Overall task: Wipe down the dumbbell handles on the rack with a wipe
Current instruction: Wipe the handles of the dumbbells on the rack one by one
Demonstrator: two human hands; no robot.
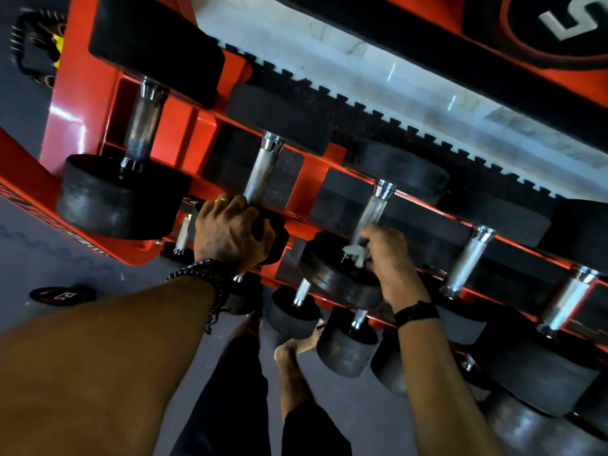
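Note:
A red rack [82,106] holds a row of black dumbbells with knurled chrome handles on its top tier. My left hand [230,232] grips the near black head of the second dumbbell, just below its handle [261,172]. My right hand [388,258] is closed around the lower end of the third dumbbell's handle [373,209], with a white wipe [357,253] bunched between the fingers and the metal. The first dumbbell's handle [144,123] at the far left is darker and untouched. More handles [467,261] follow to the right.
A lower tier holds smaller dumbbells [292,311] near my legs and bare feet [289,353]. A black weight plate [62,294] lies on the grey floor at the left. A black-and-red bench pad [543,28] runs behind the rack.

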